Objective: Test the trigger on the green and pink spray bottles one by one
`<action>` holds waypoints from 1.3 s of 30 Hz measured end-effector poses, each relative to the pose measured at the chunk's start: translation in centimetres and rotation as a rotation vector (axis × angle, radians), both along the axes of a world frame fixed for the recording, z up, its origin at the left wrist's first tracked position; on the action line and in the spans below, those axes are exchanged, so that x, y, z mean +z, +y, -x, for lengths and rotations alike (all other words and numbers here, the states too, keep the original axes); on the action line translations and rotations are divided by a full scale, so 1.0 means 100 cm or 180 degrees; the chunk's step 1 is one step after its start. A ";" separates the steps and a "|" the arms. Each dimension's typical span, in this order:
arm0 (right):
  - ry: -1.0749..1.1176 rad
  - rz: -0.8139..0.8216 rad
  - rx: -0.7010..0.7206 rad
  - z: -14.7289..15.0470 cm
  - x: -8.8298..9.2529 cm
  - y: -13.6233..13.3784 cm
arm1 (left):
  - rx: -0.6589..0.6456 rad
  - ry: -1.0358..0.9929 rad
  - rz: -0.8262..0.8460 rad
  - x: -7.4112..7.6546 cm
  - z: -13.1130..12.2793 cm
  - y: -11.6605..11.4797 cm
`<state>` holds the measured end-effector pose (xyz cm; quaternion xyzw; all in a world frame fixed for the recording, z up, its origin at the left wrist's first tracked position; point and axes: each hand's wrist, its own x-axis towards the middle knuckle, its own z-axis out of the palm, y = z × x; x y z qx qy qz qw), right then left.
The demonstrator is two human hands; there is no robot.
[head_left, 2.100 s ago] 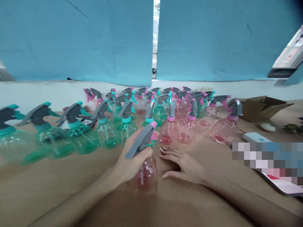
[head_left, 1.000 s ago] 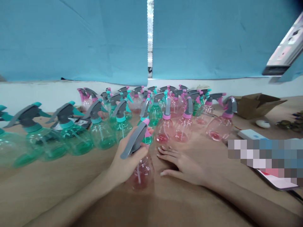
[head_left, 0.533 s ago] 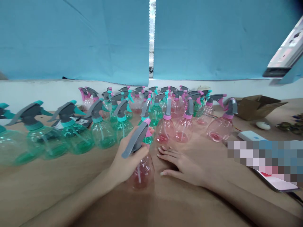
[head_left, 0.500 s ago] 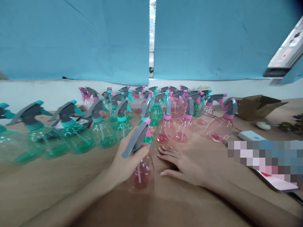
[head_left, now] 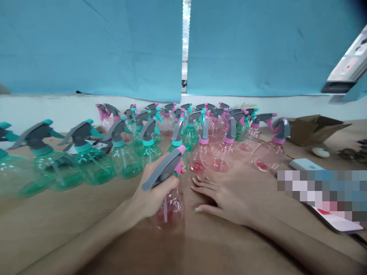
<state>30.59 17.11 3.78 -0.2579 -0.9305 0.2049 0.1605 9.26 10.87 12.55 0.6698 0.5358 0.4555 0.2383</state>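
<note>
A pink spray bottle [head_left: 169, 214] with a grey and pink trigger head stands near the front of the table. My left hand [head_left: 153, 189] is wrapped round its neck, fingers by the pink trigger. To the right, my right hand [head_left: 222, 198] lies palm down on the wood, fingers spread, holding nothing. Behind my hands stand two pink bottles [head_left: 200, 158] with red liquid low inside. A row of green bottles [head_left: 126, 160] with turquoise collars runs off to the left. Another pink bottle [head_left: 267, 154] is at the right.
More green and pink bottles crowd the back of the table [head_left: 114, 208], near the white wall. At the right are an open cardboard box [head_left: 304, 131], a white oval object [head_left: 320, 152], a white device [head_left: 306, 165] and a partly blurred-out phone [head_left: 338, 221].
The grey head of the held bottle has turned slightly, its rear end shifting left with my left hand. My right hand stays in place.
</note>
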 end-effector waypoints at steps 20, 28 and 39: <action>-0.0063 -0.0021 -0.0009 0.000 0.001 0.000 | 0.0272 -0.0164 0.0081 -0.008 -0.007 0.000; -0.0071 -0.0067 -0.0029 0.000 0.002 -0.001 | 0.0189 -0.0159 0.0015 -0.006 -0.008 -0.001; -0.0037 -0.0055 -0.0031 0.000 0.000 0.000 | 0.0229 -0.0158 0.0006 -0.009 -0.008 0.001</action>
